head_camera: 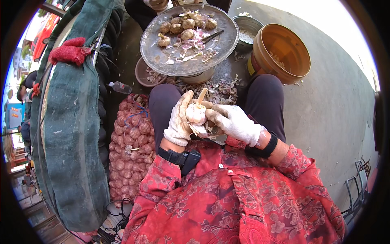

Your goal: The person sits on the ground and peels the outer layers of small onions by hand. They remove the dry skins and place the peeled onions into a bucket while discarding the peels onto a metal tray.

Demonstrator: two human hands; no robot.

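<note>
My left hand (179, 122), in a soiled white knit glove, holds a garlic bulb (195, 113) upright above my lap, its cut stalk pointing up. My right hand (237, 124), gloved the same way, has its thumb and fingers closed at the bulb's right side. Loose papery skin (199, 130) hangs under the bulb. Beyond my knees, a round metal tray (155, 59) bears several unpeeled garlic bulbs (187, 34), scattered skins and a dark-handled knife (212, 36).
An orange-brown plastic bucket (285, 39) with some cloves stands right of the tray, beside a metal basin (248, 22) of pale cloves. A brown bowl (140, 73) holds skins. Left lie a mesh sack (128, 161) of garlic and a plastic bottle (122, 87). Another person sits across the tray.
</note>
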